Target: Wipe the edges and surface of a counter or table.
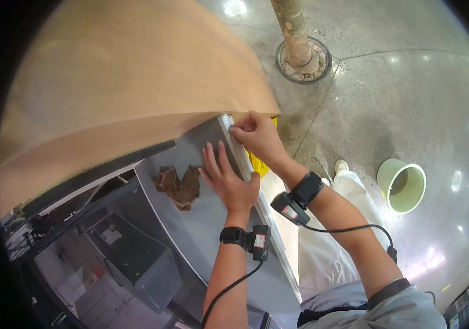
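My left hand (230,185) rests palm down on a grey panel (201,230), fingers spread and thumb over its light edge strip (270,220). To the left of its fingertips lies a crumpled brown cloth (179,187) on the panel. My right hand (259,137) is at the strip's far end, with thumb and forefinger brought together against it. Whether anything is pinched between those fingertips is too small to tell. A yellow item (258,163) shows partly behind the right hand, below the edge. Both wrists carry strapped black devices with cables.
A large tan curved surface (136,70) rises beyond the panel. At lower left, an opening shows a dark box (131,251) inside. A pale green bucket (403,187) stands on the shiny concrete floor (382,103) at right. Farther off, a round post (296,37) meets the floor.
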